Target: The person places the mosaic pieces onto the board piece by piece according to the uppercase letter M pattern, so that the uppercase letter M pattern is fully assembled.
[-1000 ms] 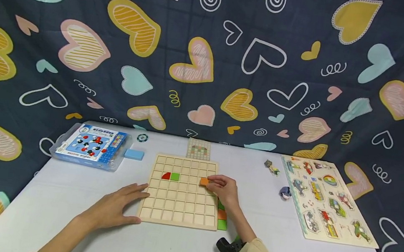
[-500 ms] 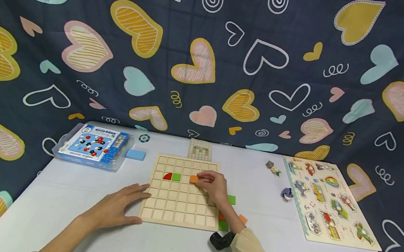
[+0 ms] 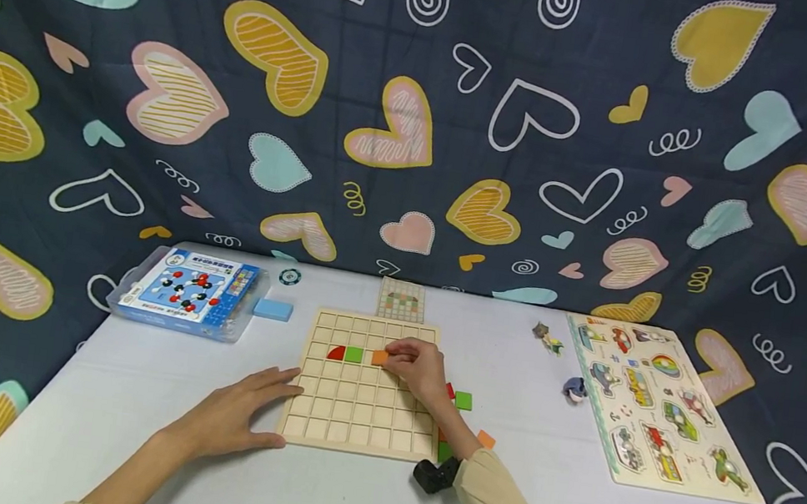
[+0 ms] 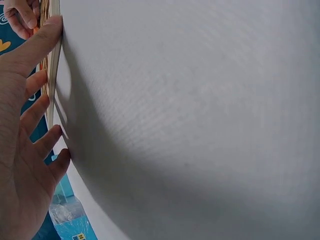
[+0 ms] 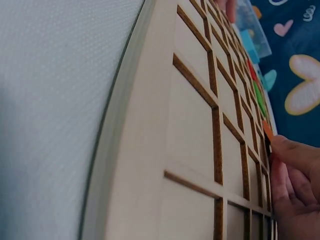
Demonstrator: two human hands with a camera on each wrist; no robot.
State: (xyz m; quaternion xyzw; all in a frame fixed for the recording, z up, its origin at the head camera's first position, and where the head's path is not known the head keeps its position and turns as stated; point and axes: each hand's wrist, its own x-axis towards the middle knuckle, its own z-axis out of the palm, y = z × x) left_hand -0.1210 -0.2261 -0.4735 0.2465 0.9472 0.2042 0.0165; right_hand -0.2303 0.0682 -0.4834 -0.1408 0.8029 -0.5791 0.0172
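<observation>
A wooden grid board (image 3: 354,411) lies on the white table in the head view. A red quarter-circle tile (image 3: 336,353) and a green square tile (image 3: 354,355) sit side by side in its second row. My right hand (image 3: 422,372) pinches an orange square tile (image 3: 379,357) over that row, to the right of the green one; the right wrist view shows the orange tile (image 5: 267,130) between thumb and fingers. With fingers spread, my left hand (image 3: 233,409) rests against the board's left edge. In the left wrist view, that hand's thumb and fingertips (image 4: 54,21) touch the board's side.
Loose tiles, including a green one (image 3: 463,401) and an orange one (image 3: 485,439), lie right of the board, partly behind the right forearm. A pattern card (image 3: 403,292) is behind it. A boxed set (image 3: 187,293) and blue block (image 3: 273,309) stand left; a picture puzzle (image 3: 657,401) lies right.
My right hand has moved left across the board with the orange tile, from the right side of the row toward the green tile. The left hand has stayed at the board's edge.
</observation>
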